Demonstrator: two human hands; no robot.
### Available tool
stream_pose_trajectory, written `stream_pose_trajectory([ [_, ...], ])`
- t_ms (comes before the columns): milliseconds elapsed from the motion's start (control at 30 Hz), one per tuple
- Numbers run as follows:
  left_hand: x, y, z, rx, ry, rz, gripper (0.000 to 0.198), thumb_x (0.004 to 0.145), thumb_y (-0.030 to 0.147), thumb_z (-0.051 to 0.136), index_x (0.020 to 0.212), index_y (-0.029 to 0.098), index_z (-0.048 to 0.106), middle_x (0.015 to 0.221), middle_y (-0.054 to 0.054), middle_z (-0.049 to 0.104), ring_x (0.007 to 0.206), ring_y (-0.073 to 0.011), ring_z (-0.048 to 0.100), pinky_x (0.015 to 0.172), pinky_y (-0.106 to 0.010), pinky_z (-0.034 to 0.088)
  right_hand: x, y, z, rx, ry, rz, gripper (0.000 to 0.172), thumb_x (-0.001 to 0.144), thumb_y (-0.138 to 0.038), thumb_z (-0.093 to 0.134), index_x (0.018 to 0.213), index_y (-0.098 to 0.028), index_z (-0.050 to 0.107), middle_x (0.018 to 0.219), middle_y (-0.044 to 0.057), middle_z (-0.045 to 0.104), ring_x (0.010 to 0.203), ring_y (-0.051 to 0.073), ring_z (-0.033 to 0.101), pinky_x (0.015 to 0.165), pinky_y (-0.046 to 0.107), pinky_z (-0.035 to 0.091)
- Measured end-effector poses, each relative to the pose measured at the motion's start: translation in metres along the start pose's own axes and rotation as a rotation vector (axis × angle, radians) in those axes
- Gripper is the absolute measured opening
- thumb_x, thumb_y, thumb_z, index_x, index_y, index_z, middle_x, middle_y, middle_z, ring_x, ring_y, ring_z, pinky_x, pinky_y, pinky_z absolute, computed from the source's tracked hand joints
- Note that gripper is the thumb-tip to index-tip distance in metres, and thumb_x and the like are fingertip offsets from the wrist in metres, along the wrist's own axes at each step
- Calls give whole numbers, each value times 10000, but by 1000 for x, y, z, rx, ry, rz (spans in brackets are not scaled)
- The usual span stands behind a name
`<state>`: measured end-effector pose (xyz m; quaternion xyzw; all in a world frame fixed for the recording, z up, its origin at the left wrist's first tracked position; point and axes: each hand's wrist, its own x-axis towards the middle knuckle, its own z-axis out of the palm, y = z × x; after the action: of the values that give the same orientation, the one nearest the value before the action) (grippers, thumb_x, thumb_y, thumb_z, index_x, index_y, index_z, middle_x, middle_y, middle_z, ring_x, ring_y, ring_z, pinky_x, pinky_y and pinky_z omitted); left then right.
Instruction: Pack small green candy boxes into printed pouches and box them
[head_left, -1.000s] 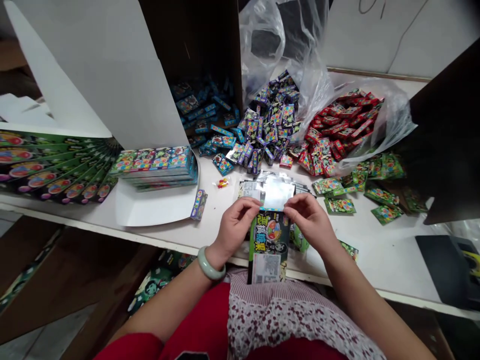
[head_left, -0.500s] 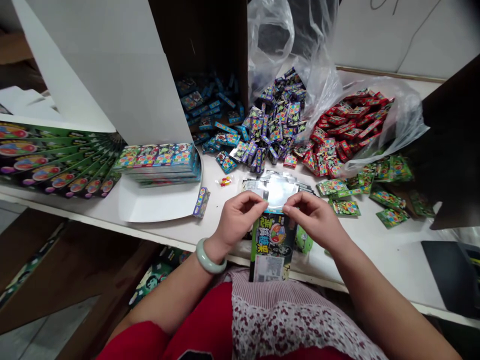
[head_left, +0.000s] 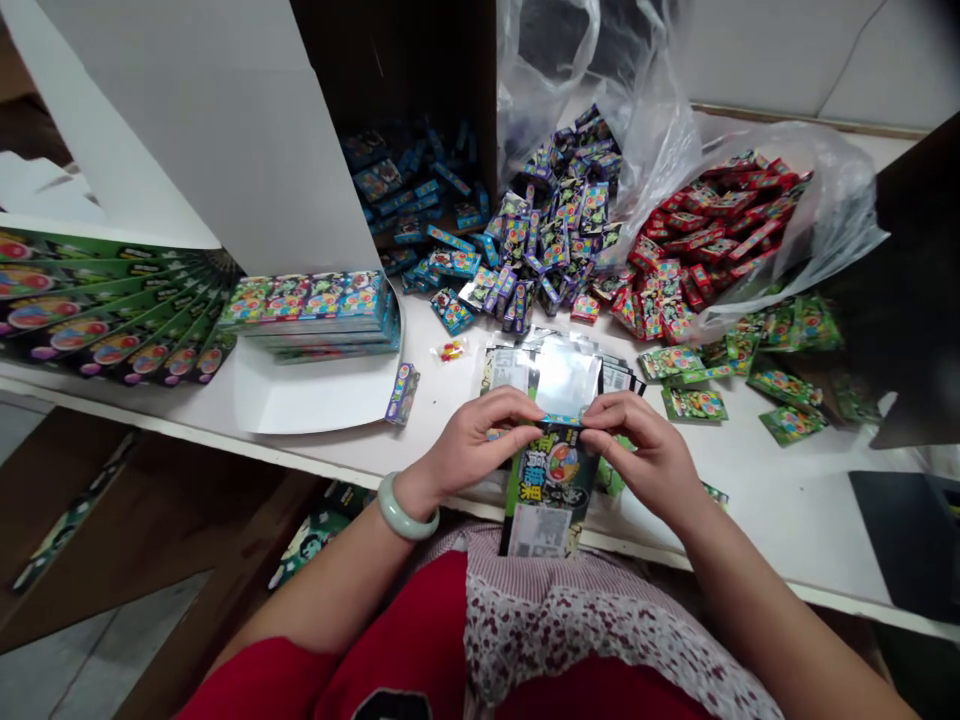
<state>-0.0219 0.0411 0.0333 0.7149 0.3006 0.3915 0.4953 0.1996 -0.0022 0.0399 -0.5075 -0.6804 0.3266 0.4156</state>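
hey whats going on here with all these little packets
A person is pinching the top edge of a black-and-green printed packet between a left hand grip and a right hand grip, above a stack of shiny silver-backed sachets. On the white table lie a heap of small blue packets, a heap of small purple packets, a heap of small red packets and scattered green sachets.
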Motion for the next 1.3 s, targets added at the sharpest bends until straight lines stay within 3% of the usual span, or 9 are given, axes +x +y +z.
stream_pose_trajectory([
  [167,-7,-6,8,-60,127,-108,78,865,197,615,941,185,605,899,-34,584,835,-135,590,712,-253,516,-12,6,17,120,112,89,132,898,-227,563,1010,-264,624,1054,67,600,1006,197,591,775,344,531],
  [333,-7,-9,10,-42,122,-138,216,875,200,601,1089,219,585,985,-45,605,874,-142,601,738,-254,519,-9,5,25,160,168,78,95,905,-215,532,950,-251,606,1011,62,589,940,184,594,745,326,530],
  [467,-2,-10,10,66,104,-71,102,898,229,569,971,220,640,926,-46,596,899,-176,582,769,-294,507,-7,-1,25,117,162,83,139,894,-209,520,995,-248,607,1033,71,610,979,188,599,799,339,529],
  [600,5,-20,8,123,198,-152,94,884,280,598,949,227,641,950,-23,598,901,-175,582,789,-275,488,-18,20,-9,170,138,178,355,878,-266,561,1232,-279,541,1238,74,597,1018,169,615,852,325,526],
  [700,7,-28,7,148,220,-217,121,863,326,628,947,243,651,958,-4,610,887,-175,589,774,-256,486,-41,54,-58,-115,299,330,208,870,-273,554,1051,-230,646,1100,70,643,905,167,623,805,328,513],
  [767,9,-30,8,151,214,-233,140,854,350,636,946,247,653,952,0,619,877,-183,595,762,-258,497,-56,76,-86,-357,287,490,167,848,-251,564,960,-212,682,1003,63,656,832,170,615,790,338,491],
  [833,10,-29,11,157,212,-234,153,852,366,633,945,246,653,944,-3,628,872,-191,601,757,-266,510,-65,92,-101,-446,249,570,143,816,-245,596,900,-203,705,931,61,656,776,176,604,782,346,471],
  [1100,12,-26,17,168,210,-219,165,852,377,627,957,251,646,951,-10,629,866,-194,600,748,-277,519,-62,108,-92,-376,149,647,67,737,-220,630,676,-201,649,734,9,636,696,146,555,661,265,416],
  [1300,17,-24,23,118,211,-206,127,853,321,613,926,220,636,908,-19,609,834,-175,586,723,-267,490,-74,96,-113,-157,98,674,214,782,-388,584,735,-181,613,692,7,636,647,148,591,593,269,478],
])
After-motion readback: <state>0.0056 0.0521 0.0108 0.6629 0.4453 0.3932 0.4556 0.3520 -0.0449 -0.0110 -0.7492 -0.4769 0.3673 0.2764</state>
